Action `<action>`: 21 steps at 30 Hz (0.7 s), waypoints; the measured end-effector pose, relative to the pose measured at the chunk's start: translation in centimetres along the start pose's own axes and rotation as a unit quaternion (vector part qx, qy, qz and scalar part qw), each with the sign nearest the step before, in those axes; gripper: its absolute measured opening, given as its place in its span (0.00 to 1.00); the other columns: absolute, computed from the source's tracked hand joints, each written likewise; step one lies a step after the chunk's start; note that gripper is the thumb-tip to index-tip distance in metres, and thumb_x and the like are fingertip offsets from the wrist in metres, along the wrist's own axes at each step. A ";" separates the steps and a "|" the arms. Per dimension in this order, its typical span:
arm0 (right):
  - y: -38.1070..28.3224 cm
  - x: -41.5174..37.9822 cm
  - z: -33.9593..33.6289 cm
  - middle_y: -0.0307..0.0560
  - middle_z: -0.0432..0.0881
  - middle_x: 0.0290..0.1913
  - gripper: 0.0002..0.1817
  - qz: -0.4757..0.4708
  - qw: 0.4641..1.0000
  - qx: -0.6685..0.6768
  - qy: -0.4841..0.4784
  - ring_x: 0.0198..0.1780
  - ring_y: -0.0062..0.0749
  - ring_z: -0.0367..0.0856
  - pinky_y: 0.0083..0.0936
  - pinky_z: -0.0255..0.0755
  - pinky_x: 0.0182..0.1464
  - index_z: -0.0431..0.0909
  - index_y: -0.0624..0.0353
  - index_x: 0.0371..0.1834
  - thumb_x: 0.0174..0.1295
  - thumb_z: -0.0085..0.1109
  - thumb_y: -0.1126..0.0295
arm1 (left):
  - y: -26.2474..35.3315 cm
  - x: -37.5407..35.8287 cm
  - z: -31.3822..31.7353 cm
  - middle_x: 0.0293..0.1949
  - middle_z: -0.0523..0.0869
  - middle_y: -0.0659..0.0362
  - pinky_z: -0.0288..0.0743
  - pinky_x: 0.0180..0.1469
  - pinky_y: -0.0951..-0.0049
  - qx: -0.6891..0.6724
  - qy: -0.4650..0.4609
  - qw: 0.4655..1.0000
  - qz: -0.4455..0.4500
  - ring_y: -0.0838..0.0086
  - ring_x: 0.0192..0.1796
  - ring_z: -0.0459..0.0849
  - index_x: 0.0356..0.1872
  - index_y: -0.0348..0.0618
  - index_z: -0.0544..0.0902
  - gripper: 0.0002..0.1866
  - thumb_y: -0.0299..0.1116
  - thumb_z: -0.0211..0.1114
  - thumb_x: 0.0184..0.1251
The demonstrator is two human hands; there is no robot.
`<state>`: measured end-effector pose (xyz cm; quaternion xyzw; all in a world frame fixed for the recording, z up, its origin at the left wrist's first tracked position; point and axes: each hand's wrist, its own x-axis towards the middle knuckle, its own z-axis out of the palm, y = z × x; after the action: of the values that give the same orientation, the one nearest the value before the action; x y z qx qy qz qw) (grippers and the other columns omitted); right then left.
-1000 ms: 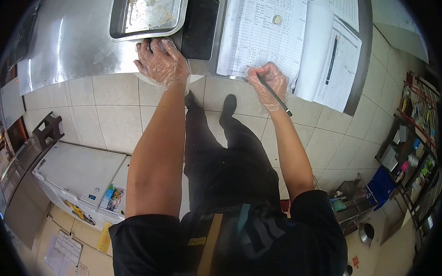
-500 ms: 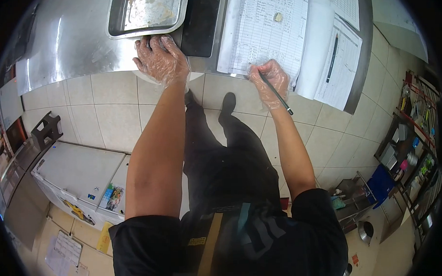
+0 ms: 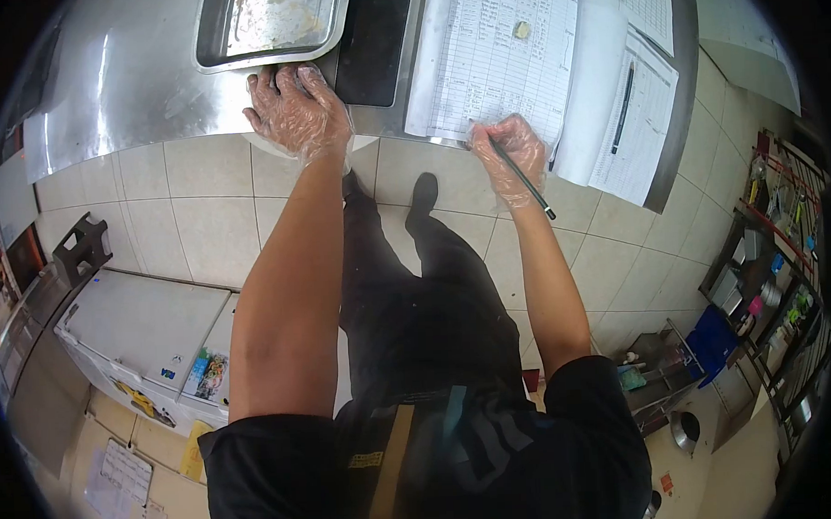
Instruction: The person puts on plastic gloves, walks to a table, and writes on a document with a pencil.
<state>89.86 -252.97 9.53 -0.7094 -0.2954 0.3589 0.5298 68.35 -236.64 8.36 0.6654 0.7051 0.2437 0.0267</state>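
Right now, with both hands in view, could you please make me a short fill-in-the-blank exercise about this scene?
1. The left hand and the right hand both wear see-through ____.
2. The dark writing tool with its tip at the papers is held in the person's ____ hand.
3. The flat black device lies ____ the metal tray and the papers.

Missing words: gloves; right; between.

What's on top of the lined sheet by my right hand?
A small pale thing lies on the lined sheet. Your right hand, holding a dark pen or pencil, overlaps the sheet's lower edge. Whatever is beneath the hand or pale thing is covered.
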 end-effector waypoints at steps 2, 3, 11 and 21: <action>-0.3 0.0 0.0 0.34 0.84 0.25 0.12 -0.007 1.000 -0.018 0.001 0.29 0.10 0.76 0.16 0.74 0.32 0.78 0.59 0.28 0.61 0.76 0.74 | 0.0 0.0 0.0 0.71 0.75 0.48 0.40 0.83 0.39 -0.005 0.003 1.000 0.000 0.51 0.81 0.61 0.58 0.44 0.85 0.23 0.48 0.51 0.81; -0.4 0.0 0.0 0.34 0.84 0.25 0.12 -0.010 1.000 -0.028 0.002 0.29 0.10 0.76 0.16 0.74 0.32 0.78 0.59 0.28 0.62 0.76 0.74 | 0.0 0.0 0.0 0.71 0.75 0.47 0.40 0.83 0.39 -0.005 0.004 1.000 0.001 0.51 0.81 0.61 0.58 0.44 0.85 0.23 0.48 0.51 0.81; -0.4 0.0 -0.1 0.37 0.85 0.28 0.11 0.012 1.000 0.001 -0.017 0.31 0.13 0.78 0.17 0.75 0.34 0.79 0.60 0.30 0.63 0.75 0.74 | 0.1 -0.1 -0.1 0.71 0.75 0.47 0.40 0.83 0.38 -0.007 0.005 1.000 0.006 0.51 0.81 0.60 0.59 0.45 0.86 0.22 0.48 0.51 0.81; 0.3 0.0 -0.1 0.36 0.84 0.27 0.12 0.022 1.000 0.010 -0.009 0.31 0.13 0.77 0.17 0.74 0.33 0.77 0.60 0.28 0.63 0.74 0.75 | 0.3 0.1 -0.3 0.71 0.75 0.48 0.39 0.83 0.39 -0.011 -0.011 1.000 -0.009 0.53 0.82 0.59 0.59 0.46 0.86 0.22 0.48 0.51 0.81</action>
<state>89.94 -253.09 9.28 -0.7073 -0.2812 0.3794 0.5261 68.52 -236.68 8.80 0.6611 0.7083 0.2437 0.0437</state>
